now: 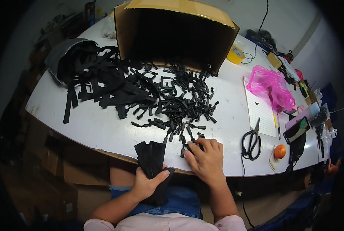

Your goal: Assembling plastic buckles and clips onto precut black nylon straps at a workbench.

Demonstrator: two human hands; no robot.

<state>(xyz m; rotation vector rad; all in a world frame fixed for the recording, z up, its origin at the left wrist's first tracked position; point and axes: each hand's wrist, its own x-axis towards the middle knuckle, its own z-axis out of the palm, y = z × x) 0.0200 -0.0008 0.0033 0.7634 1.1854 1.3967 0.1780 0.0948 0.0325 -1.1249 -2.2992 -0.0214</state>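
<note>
My left hand is closed around a bundle of flat black fabric strips, held fanned upward just off the table's front edge. My right hand rests at the front edge, fingers bent and thumb close to the forefinger, on small black pieces that look like zipper pulls. One of these pieces seems pinched at the fingertips, partly hidden by them. Beyond both hands spreads a loose heap of the same black zipper pulls. To its left lies a tangle of black fabric strips, spilling out of a grey bag.
An open cardboard box lies on its side behind the heap. On the right are yellow tape, a pink plastic bag, a lined notepad, black scissors, an orange fruit and a phone.
</note>
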